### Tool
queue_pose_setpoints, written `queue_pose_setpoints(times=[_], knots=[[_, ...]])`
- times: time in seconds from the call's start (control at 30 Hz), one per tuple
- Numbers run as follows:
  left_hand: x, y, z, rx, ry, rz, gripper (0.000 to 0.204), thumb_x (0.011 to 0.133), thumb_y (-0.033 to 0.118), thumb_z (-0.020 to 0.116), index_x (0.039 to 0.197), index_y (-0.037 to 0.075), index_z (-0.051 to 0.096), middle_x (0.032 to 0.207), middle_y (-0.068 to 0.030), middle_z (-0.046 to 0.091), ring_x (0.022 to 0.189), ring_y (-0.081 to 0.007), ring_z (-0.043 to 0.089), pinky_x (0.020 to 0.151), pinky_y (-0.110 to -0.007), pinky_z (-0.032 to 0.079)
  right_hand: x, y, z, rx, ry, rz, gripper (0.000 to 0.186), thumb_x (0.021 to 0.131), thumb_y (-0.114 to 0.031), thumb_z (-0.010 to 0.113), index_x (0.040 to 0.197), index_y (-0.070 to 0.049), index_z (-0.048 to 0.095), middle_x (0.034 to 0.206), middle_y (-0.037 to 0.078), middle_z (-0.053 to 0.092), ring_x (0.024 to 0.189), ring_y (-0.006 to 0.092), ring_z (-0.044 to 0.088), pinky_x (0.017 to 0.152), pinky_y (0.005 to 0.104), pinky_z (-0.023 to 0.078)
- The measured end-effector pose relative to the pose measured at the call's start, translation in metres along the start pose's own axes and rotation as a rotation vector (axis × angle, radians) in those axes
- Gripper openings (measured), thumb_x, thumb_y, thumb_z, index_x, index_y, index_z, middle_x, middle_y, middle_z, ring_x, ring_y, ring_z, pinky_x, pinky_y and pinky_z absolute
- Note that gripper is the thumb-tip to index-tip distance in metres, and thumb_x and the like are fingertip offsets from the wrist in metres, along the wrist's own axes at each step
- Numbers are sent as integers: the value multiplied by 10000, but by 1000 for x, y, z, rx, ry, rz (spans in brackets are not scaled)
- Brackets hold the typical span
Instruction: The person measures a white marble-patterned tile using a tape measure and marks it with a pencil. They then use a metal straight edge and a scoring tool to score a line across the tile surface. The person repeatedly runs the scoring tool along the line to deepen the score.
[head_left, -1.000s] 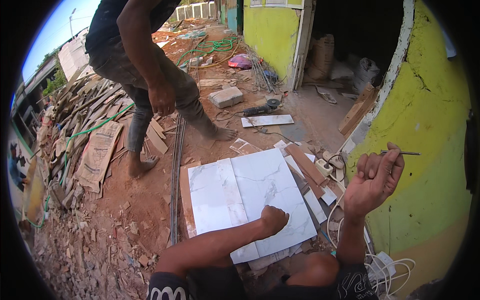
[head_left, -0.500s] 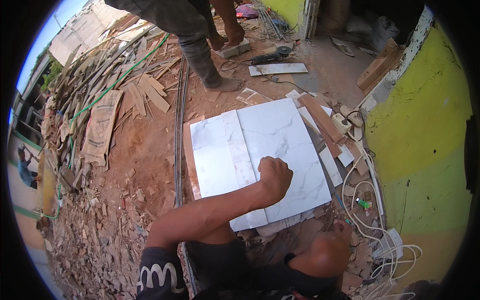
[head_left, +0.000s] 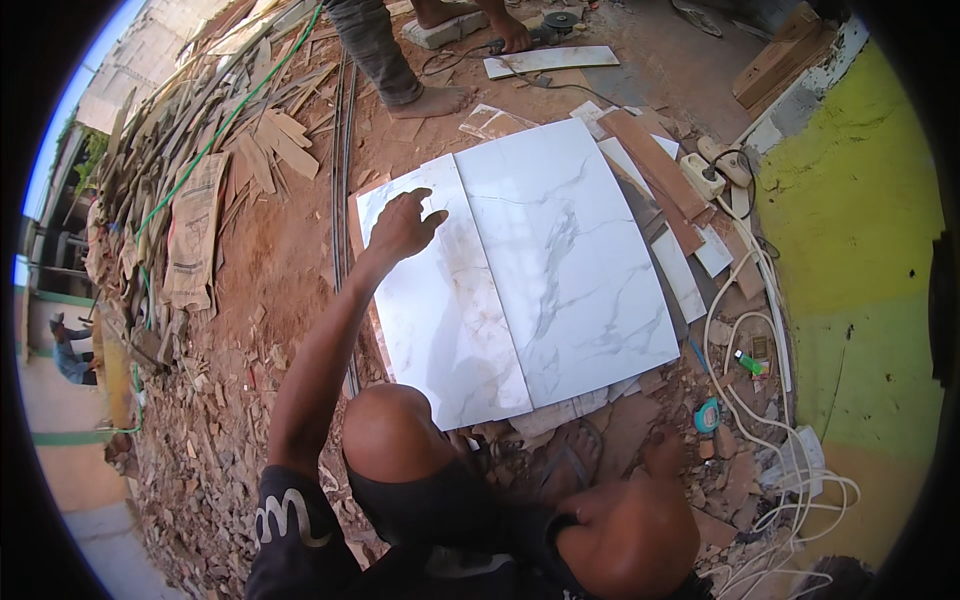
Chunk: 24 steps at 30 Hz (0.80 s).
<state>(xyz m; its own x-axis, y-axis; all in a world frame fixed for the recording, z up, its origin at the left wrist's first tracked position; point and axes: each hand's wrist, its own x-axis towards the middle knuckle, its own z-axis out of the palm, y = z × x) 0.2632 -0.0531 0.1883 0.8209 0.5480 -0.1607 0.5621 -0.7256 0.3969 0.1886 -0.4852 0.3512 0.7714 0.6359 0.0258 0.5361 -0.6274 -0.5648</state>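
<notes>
Over the dusty tile piece [head_left: 470,300] in front of me, my left hand [head_left: 402,226] is loose and empty, thumb and forefinger parted; I cannot tell whether it touches the surface or hangs just above it. That piece, white with a brownish smear, lies flat, its straight right edge running along the wider white tile [head_left: 575,270] with its grey veining. My right hand [head_left: 663,452] is probably the dark shape just beyond my right knee [head_left: 640,535], but the view is too murky there to tell whether it is clenched or grasping anything. Near it lie a turquoise tape measure [head_left: 707,415] and a green lighter [head_left: 747,362], with a pale cable [head_left: 707,335] looping close by and a white socket block [head_left: 702,177] farther up. Brown strips [head_left: 655,170] lie by the wider tile's far right corner. To my left, thin dark rods [head_left: 343,180] run beside the tiles, and beyond them a brown sack [head_left: 193,235] lies against a heap of wood [head_left: 235,110]. Ahead, a co-worker's hand [head_left: 514,37] is at an angle grinder [head_left: 548,34], just behind a narrow white strip [head_left: 552,62].
</notes>
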Motion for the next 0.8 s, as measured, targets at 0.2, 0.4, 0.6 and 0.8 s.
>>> queue_pose_setpoints(times=[0.2, 0.4, 0.6, 0.8], knots=[[10, -61, 61, -119, 82, -56, 676, 931, 321, 760, 1461, -13, 506, 1353, -294, 584, 1267, -415, 577, 1072, -467, 482, 16, 3, -4, 31, -384, 143, 107, 755, -175, 719, 738, -72, 741, 792, 115, 734, 811, 332, 692, 910, 530, 521], [62, -101, 71, -293, 224, 13, 773, 937, 389, 756, 1490, -56, 450, 1478, -296, 512, 1393, -417, 484, 1173, -471, 396, 37, 12, -6, 1, -556, 190, 176, 876, -154, 691, 992, -45, 765, 885, 101, 738, 852, 269, 682, 884, 461, 501], [122, -91, 90, -370, 247, 52, 876, 937, 570, 677, 1501, -61, 448, 1510, -299, 473, 1426, -404, 448, 1178, -466, 377, -5, 194, 161, 547, -279, 531, 224, 1012, -172, 654, 1147, -4, 717, 761, 21, 648, 700, 72, 572, 653, 265, 458], [141, -92, 100, -420, 253, 43, 820, 947, 607, 654, 1510, 33, 496, 1490, -261, 519, 1317, -388, 563, 1127, -479, 422, 4, 165, 214, 853, -454, 459, 195, 973, -130, 742, 1120, -2, 737, 725, -23, 632, 628, 13, 519, 564, 205, 416]])
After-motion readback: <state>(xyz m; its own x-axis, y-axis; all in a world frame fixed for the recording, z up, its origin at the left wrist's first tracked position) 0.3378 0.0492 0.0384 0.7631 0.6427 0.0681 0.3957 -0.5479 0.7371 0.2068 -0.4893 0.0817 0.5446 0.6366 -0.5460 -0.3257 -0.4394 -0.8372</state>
